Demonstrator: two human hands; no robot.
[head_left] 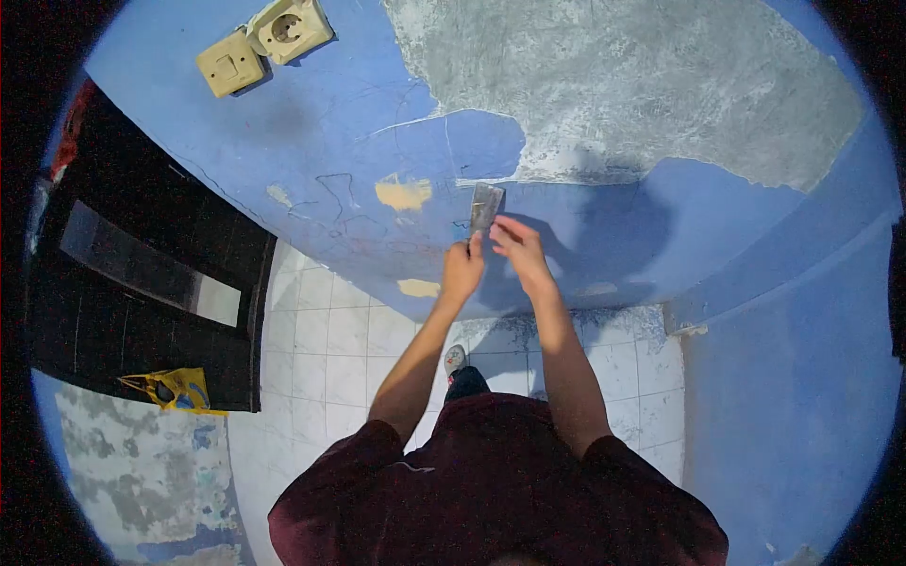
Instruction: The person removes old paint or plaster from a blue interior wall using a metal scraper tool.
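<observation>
My left hand [462,272] is wrapped round the lower end of a scraper [486,205], whose flat grey metal blade points up at the wall. Close beside the blade's right side is my right hand [520,250], its fingers bent and apart, fingertips near the lower part of the blade. In front of both hands stands a wall [326,141] of blue paint. Just above the blade runs the ragged paint edge of a large bare grey patch [642,85]. Shadows of my hands and head fall on the blue paint to the right.
A light switch [229,66] and an open-lidded socket [288,28] are at upper left. Dark furniture [142,274] stands at left, with a yellow bag [184,389] by its lower end. White floor tiles [321,349] lie below, with grey debris along the wall's foot.
</observation>
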